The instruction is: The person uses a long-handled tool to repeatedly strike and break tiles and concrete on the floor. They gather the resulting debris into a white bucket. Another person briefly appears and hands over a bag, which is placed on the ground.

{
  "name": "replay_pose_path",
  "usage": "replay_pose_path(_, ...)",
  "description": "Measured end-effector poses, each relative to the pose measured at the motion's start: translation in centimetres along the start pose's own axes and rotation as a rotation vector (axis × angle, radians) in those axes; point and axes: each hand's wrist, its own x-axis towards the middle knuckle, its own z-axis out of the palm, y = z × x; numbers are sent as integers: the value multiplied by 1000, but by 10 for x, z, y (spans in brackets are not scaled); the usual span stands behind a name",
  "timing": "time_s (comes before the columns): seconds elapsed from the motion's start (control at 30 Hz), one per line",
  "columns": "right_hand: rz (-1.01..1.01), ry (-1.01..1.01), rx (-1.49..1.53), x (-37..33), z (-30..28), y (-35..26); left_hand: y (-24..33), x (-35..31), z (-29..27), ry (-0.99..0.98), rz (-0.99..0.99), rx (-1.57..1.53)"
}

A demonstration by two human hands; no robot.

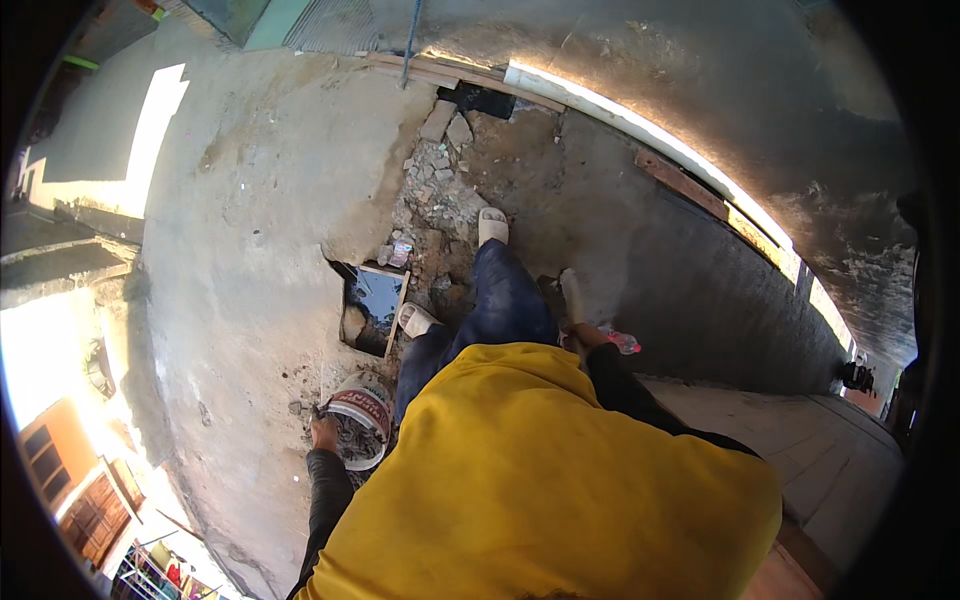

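Observation:
My left hand (325, 432) is closed at the left side of a white bucket (372, 400) with a red printed band, gripping its edge or handle; which one is too small to tell. Grey, lumpy material lies inside the bucket. On the other side, beside my right leg, my right hand (592, 336) is closed around a pale, stick-like handle (571, 298). My body hides its lower part, so its kind is unclear. Close to that hand lies a clear plastic bottle (625, 343) with a pinkish-red part.
Ahead of the bucket, a square hole (378, 298) with a wooden edge opens in the concrete floor (260, 200). Broken rubble (435, 185) runs from it to a dark opening (480, 100). My sandalled feet stand by the rubble. A wall (740, 100) rises at the right.

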Motion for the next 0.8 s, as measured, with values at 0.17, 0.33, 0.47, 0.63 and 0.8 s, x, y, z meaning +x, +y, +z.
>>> replay_pose_path(0.17,118,-69,252,13,-5,-57,185,22,0,146,190,-149)
replay_pose_path(0.33,152,66,152,25,-27,-149,349,-13,39,43,284,25)
replay_pose_path(0.47,56,123,400,23,-42,-174,439,-35,80,-158,427,125)
replay_pose_path(0.63,44,5,517,1,-52,-184,516,-25,108,-281,555,377)
replay_pose_path(0.8,10,172,456,-25,-30,-214,568,14,107,-328,528,501)
